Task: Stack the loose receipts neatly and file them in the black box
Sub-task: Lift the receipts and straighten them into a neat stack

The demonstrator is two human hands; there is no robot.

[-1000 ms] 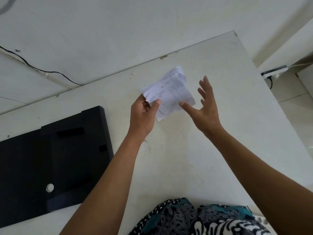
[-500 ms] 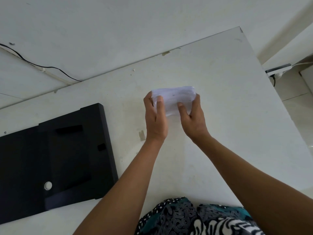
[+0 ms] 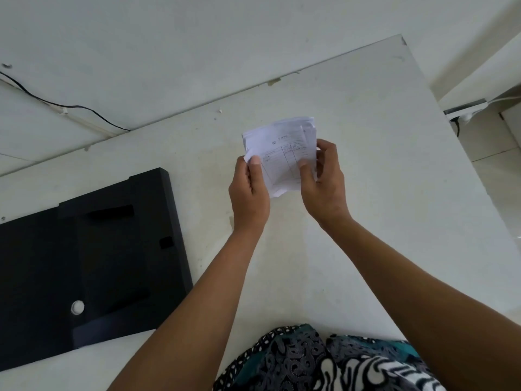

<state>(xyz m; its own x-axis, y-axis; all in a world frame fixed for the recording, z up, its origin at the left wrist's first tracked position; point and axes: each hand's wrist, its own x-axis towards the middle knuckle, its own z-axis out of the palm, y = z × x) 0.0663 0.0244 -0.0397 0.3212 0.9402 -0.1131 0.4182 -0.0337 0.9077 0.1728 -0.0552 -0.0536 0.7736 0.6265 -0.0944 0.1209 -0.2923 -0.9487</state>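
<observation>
You hold a small stack of white receipts (image 3: 282, 153) above the white table (image 3: 380, 193), just above the frame's centre. Your left hand (image 3: 249, 193) pinches its left edge, thumb on top; your right hand (image 3: 324, 182) pinches its right edge. The sheets fan unevenly above your thumbs. The flat black box (image 3: 84, 263) lies at lower left, well apart. Patterned fabric (image 3: 324, 362) fills the bottom edge.

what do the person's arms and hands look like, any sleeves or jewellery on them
Both forearms are bare from the bottom edge of the picture to the wrists: no sleeves show. The left hand and right hand wear no gloves, and no rings, watch or bracelet can be seen. The fingernails look short and unpainted. Below the arms, patterned fabric in black, white and teal shows at the lap.
</observation>
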